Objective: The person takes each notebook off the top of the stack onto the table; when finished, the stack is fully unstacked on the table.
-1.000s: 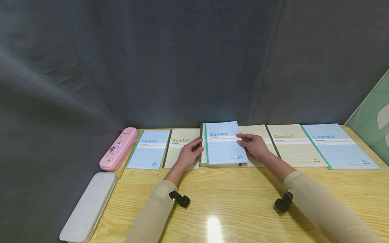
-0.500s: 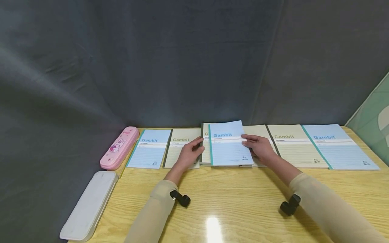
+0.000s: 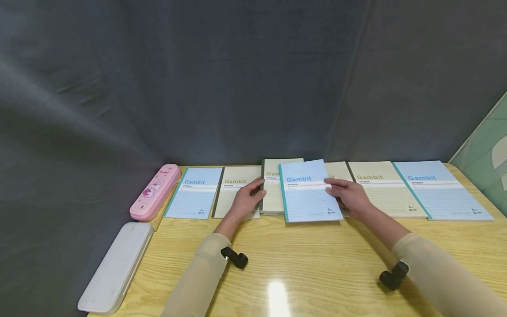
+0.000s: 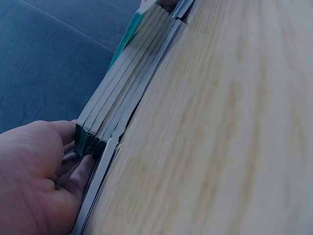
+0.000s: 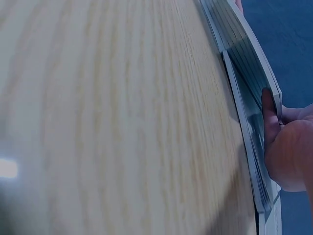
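Observation:
A light-blue notebook [image 3: 310, 198] with a teal spine lies slightly turned, overlapping a stack of notebooks topped by a cream one [image 3: 273, 193]. My right hand [image 3: 350, 196] pinches the blue notebook's right edge; in the right wrist view the thumb [image 5: 270, 115] is under the raised edge. My left hand [image 3: 247, 198] touches the stack's left, spine side with its fingertips. In the left wrist view the stack's layered page edges [image 4: 122, 88] show, and the left hand [image 4: 39, 166] sits against the stack's near corner. Some of its fingers are hidden.
Left of the stack lie a cream notebook [image 3: 229, 202] and a blue one [image 3: 194, 202]. To the right are cream notebooks [image 3: 390, 198] and a blue one [image 3: 443, 198]. A pink pencil case [image 3: 154, 193] and a white case [image 3: 116, 268] line the table's left edge. A dark curtain [image 3: 253, 79] hangs behind.
My right hand has drawn the blue notebook rightward and a little nearer, turning it slightly. More of the cream notebook beneath shows. My left hand has stayed at the stack's left side.

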A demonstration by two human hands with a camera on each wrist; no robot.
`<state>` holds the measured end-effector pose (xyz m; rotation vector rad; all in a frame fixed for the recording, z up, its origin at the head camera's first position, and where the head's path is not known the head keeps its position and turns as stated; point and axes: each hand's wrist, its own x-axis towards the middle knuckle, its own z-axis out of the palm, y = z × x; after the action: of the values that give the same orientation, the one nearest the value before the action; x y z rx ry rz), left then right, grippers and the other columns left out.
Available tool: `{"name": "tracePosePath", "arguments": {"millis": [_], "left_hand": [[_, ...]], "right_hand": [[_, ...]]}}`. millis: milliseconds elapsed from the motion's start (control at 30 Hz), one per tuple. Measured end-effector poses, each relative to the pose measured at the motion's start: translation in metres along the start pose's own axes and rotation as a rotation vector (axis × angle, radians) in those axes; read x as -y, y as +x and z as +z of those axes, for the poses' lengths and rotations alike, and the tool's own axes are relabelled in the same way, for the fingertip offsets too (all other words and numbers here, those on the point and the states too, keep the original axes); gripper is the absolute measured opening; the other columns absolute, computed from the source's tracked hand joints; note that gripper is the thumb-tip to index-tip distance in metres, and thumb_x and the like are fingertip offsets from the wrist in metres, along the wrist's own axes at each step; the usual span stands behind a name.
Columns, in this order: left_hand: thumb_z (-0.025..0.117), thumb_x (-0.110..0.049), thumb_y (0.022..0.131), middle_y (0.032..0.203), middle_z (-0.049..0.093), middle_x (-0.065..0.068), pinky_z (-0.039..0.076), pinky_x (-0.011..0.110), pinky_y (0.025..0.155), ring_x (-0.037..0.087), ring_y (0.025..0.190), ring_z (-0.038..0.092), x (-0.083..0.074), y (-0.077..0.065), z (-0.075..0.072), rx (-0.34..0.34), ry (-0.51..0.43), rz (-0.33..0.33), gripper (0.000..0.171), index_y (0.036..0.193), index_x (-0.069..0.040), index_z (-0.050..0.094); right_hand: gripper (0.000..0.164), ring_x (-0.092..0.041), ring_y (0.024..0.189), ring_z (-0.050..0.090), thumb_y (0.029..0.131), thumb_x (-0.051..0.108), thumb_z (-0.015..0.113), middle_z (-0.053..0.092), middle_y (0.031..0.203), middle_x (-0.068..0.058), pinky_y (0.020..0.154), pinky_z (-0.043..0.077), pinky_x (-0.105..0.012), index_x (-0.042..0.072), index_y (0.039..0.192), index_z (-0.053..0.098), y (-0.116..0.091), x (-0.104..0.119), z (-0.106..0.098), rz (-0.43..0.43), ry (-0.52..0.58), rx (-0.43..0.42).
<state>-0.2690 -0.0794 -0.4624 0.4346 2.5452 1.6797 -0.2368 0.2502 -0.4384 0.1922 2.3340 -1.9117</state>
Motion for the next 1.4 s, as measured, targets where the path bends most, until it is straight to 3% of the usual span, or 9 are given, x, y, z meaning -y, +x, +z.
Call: {"name": "tracePosePath", "arguments": {"millis": [133,300,433,567,767,967,1100,1233,1400], "left_hand": [[0.062,-0.020,0.103,0.158,0.041,0.004,0.037,0.038,0.114,0.025,0.141,0.043,0.001,0.000,0.001,-0.002,0.000,0.007,0.045,0.147,-0.011,0.055],[0.062,-0.020,0.103,0.158,0.041,0.004,0.037,0.037,0.114,0.025,0.141,0.043,0.002,0.001,0.001,0.005,-0.007,0.004,0.045,0.147,-0.011,0.055],[0.062,-0.019,0.103,0.158,0.041,0.005,0.037,0.038,0.114,0.025,0.142,0.043,0.001,0.000,0.001,0.008,-0.004,0.009,0.046,0.147,-0.010,0.054],[0.062,-0.019,0.103,0.158,0.041,0.006,0.036,0.038,0.115,0.026,0.142,0.042,0.000,0.000,0.002,0.007,0.002,0.015,0.046,0.147,-0.009,0.055],[0.061,-0.018,0.104,0.158,0.041,0.007,0.035,0.039,0.115,0.026,0.142,0.041,-0.001,0.000,0.002,0.010,-0.001,0.018,0.046,0.147,-0.009,0.054],[0.062,-0.018,0.103,0.158,0.041,0.006,0.036,0.038,0.115,0.025,0.142,0.042,-0.001,-0.002,0.000,0.004,-0.006,0.005,0.045,0.147,-0.009,0.055],[0.062,-0.018,0.103,0.159,0.040,0.005,0.036,0.038,0.114,0.025,0.142,0.042,0.001,-0.002,0.000,0.003,-0.016,0.002,0.046,0.148,-0.010,0.054],[0.061,-0.018,0.104,0.159,0.039,0.004,0.036,0.037,0.114,0.024,0.142,0.042,0.002,-0.002,0.000,0.006,-0.017,0.000,0.046,0.148,-0.011,0.054],[0.061,-0.019,0.104,0.159,0.040,0.005,0.036,0.038,0.115,0.025,0.142,0.042,0.002,-0.002,0.001,0.006,-0.018,0.005,0.046,0.148,-0.010,0.054]], "right_hand": [[0.053,-0.002,0.082,0.067,0.101,0.018,0.065,0.056,0.139,-0.016,0.070,0.059,-0.026,-0.001,0.148,0.049,-0.005,-0.004,-0.009,0.013,0.004,0.005],[0.055,-0.004,0.077,0.067,0.100,0.016,0.066,0.067,0.109,0.008,0.065,0.058,-0.026,-0.001,0.149,0.048,-0.013,-0.009,-0.022,0.035,0.056,0.020],[0.051,-0.004,0.070,0.064,0.101,0.015,0.066,0.068,0.097,0.014,0.057,0.053,-0.022,0.001,0.147,0.051,-0.019,-0.012,-0.033,0.024,0.091,0.039],[0.050,-0.003,0.067,0.058,0.099,0.020,0.069,0.065,0.103,0.015,0.055,0.048,-0.021,0.006,0.145,0.056,-0.028,-0.013,-0.042,0.007,0.063,0.042],[0.047,-0.004,0.073,0.059,0.099,0.023,0.070,0.061,0.110,0.019,0.061,0.052,-0.023,0.012,0.144,0.059,-0.040,-0.018,-0.057,0.006,0.054,0.041],[0.032,-0.003,0.073,0.062,0.098,0.020,0.071,0.067,0.102,0.018,0.061,0.054,-0.023,0.026,0.129,0.071,-0.048,-0.023,-0.073,0.012,0.094,0.045],[0.026,-0.002,0.074,0.062,0.097,0.022,0.072,0.069,0.097,0.018,0.061,0.053,-0.022,0.033,0.121,0.075,-0.052,-0.028,-0.081,0.027,0.042,0.018],[0.026,-0.001,0.079,0.063,0.096,0.027,0.073,0.067,0.096,0.024,0.064,0.055,-0.023,0.037,0.119,0.075,-0.055,-0.035,-0.090,0.043,-0.032,-0.009],[0.025,0.002,0.085,0.065,0.095,0.027,0.074,0.066,0.099,0.028,0.070,0.056,-0.022,0.038,0.118,0.075,-0.061,-0.042,-0.107,0.038,-0.037,-0.012]]}}
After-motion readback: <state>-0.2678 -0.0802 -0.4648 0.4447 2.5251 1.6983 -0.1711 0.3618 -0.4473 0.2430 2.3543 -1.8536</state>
